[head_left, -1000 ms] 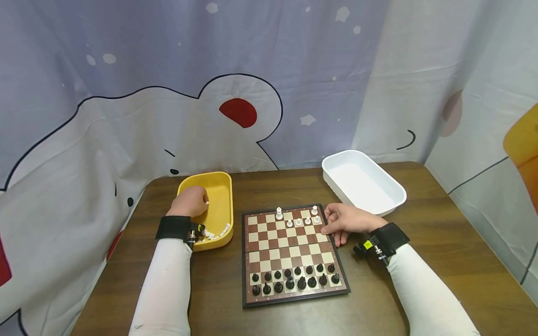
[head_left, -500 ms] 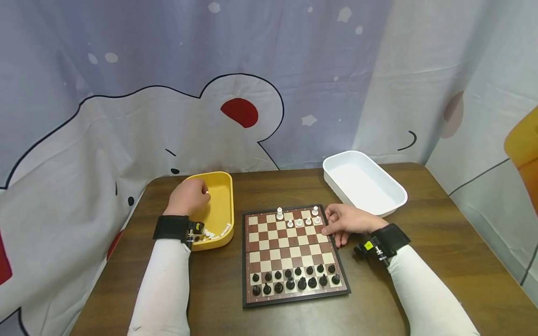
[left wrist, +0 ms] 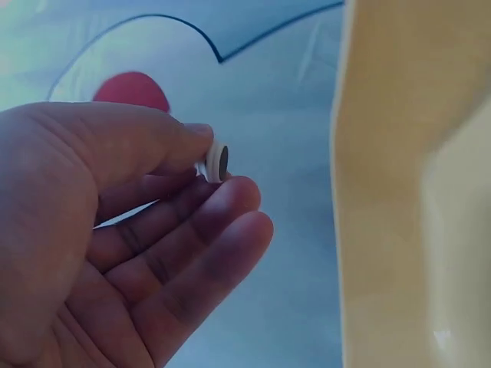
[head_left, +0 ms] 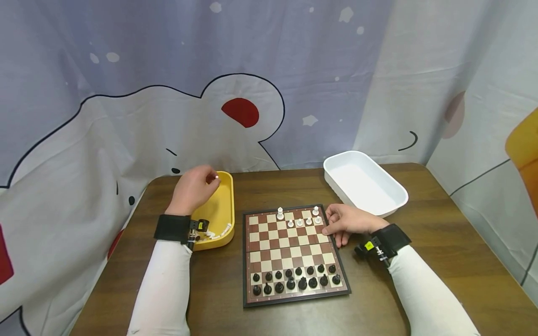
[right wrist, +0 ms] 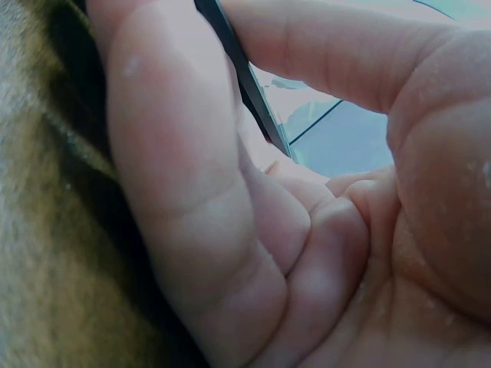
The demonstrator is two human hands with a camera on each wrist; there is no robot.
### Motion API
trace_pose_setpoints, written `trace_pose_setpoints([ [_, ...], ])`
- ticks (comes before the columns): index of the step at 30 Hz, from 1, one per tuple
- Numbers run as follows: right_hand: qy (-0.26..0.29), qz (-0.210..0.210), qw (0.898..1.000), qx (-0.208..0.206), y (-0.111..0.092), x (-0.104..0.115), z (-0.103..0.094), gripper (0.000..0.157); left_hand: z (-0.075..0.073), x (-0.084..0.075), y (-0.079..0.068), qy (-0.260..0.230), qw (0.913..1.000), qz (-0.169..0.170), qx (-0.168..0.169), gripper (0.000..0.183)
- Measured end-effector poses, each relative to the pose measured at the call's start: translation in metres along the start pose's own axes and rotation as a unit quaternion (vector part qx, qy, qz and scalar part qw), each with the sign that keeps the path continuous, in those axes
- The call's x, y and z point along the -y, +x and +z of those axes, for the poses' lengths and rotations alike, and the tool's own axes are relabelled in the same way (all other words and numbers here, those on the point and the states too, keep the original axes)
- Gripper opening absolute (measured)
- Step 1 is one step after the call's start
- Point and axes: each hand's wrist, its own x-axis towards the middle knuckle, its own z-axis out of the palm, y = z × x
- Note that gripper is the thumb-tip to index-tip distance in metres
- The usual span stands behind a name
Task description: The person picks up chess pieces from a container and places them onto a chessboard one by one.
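Over the yellow tray [head_left: 225, 200], my left hand [head_left: 194, 190] pinches a small white chess piece [left wrist: 217, 162] between thumb and fingertips. Its round base with a dark disc faces outward in the left wrist view; the rest of the piece is hidden by the fingers. My right hand [head_left: 350, 219] grips the right edge of the chessboard [head_left: 282, 242], thumb on top and fingers curled along the side. Several white pieces stand at the board's far side, among them a tall one [head_left: 280, 214] and a row of pawns [head_left: 300, 222]. Two full rows of black pieces [head_left: 291, 283] line the near side.
More white chess pieces [head_left: 218, 233] lie in the near end of the yellow tray. A white tray [head_left: 364, 183] stands at the back right, just beyond my right hand. Behind the wooden table [head_left: 222, 284] hangs a patterned curtain [head_left: 185, 126].
My left hand has risen from inside the yellow tray and moved away and slightly right, with the white chess piece between its fingers. The right hand stays at the board's edge.
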Motion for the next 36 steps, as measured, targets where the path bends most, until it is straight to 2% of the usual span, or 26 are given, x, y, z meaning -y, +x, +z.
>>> trace_pose_setpoints([
  [5,0.0,-0.001,1.0,0.001,0.001,0.0,0.0,0.052,-0.002,-0.017,-0.002,-0.022,0.9994,0.026,-0.011,0.015],
  [19,-0.005,0.001,1.0,0.003,0.003,-0.002,-0.003,0.053,0.005,-0.057,-0.007,-0.055,0.9935,0.1,0.002,0.015],
  [29,-0.003,-0.003,1.0,0.008,0.002,-0.003,-0.002,0.049,0.024,-0.069,-0.008,-0.125,0.9817,0.142,0.019,0.009],
  [36,-0.001,-0.006,1.0,0.008,0.002,-0.003,-0.001,0.049,0.032,-0.076,-0.011,-0.131,0.981,0.136,0.045,0.009],
])
